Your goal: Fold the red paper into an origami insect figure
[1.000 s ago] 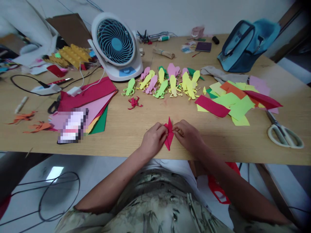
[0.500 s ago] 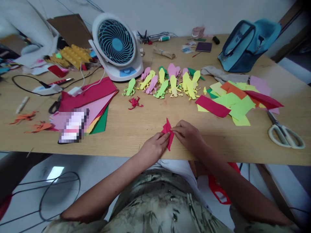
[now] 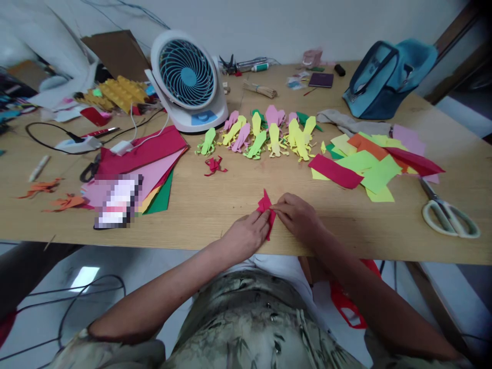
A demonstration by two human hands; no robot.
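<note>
A small red folded paper (image 3: 265,204) lies on the table near its front edge, its pointed ends up and down. My left hand (image 3: 248,231) presses it from the left, fingers resting on its middle and covering part of it. From the right, my right hand (image 3: 295,213) pinches the paper's right side between thumb and forefinger. Beyond them sits a finished red paper figure (image 3: 214,165) with thin bent legs. Farther back stand several folded paper figures (image 3: 274,138) in yellow, green and pink.
At right lie coloured paper pieces (image 3: 378,166) and white-handled scissors (image 3: 448,215). A white fan (image 3: 188,79) and a blue bag (image 3: 386,82) stand behind. At left are paper sheets (image 3: 144,146), a phone (image 3: 118,201), a power strip (image 3: 79,145) and orange paper figures (image 3: 67,202).
My left fingers have shifted slightly over the red paper, covering more of its lower middle. My right hand keeps its pinch at the right side. The whole view has shifted slightly.
</note>
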